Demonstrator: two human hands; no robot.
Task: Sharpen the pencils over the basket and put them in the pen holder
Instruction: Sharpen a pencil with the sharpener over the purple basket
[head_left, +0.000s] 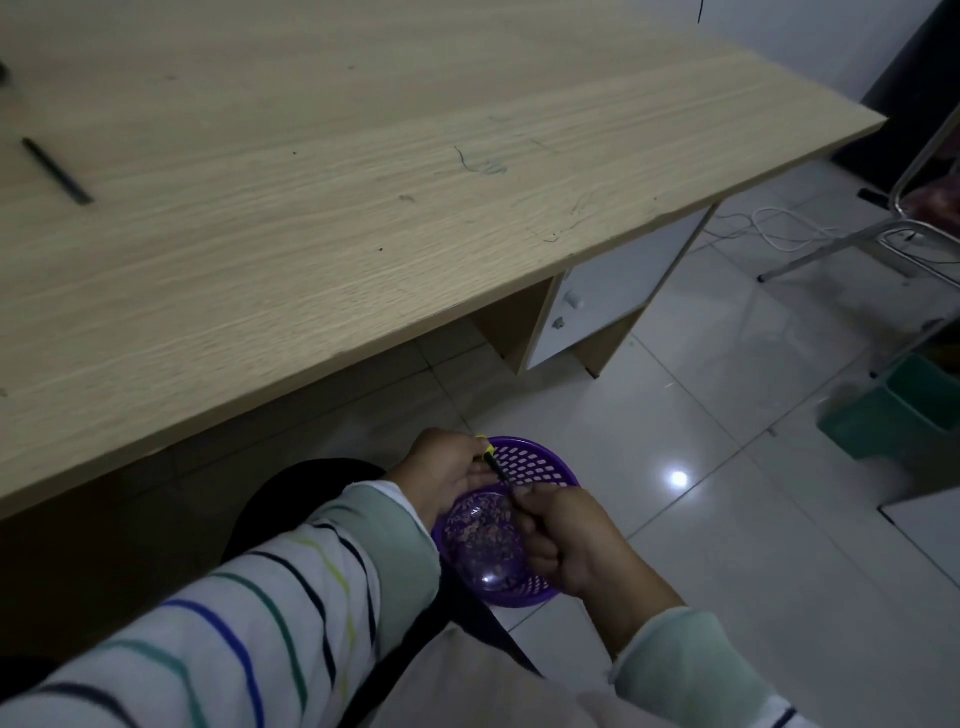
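A round purple basket (540, 465) sits low in front of me, below the desk's front edge, with pencil shavings on its bottom. Over it my left hand (447, 475) grips the yellow-tipped end of a dark pencil (497, 468). My right hand (566, 543) is curled round the pencil's other end; a sharpener cannot be made out inside the fingers. Another dark pencil (56, 170) lies on the wooden desk (363, 208) at the far left. No pen holder is in view.
A white cabinet (608, 301) stands under the desk's right end. On the tiled floor to the right are a green bin (904, 410), a metal chair frame (883, 234) and a white cable (779, 228). A dark object (2, 73) is cut off at the left edge.
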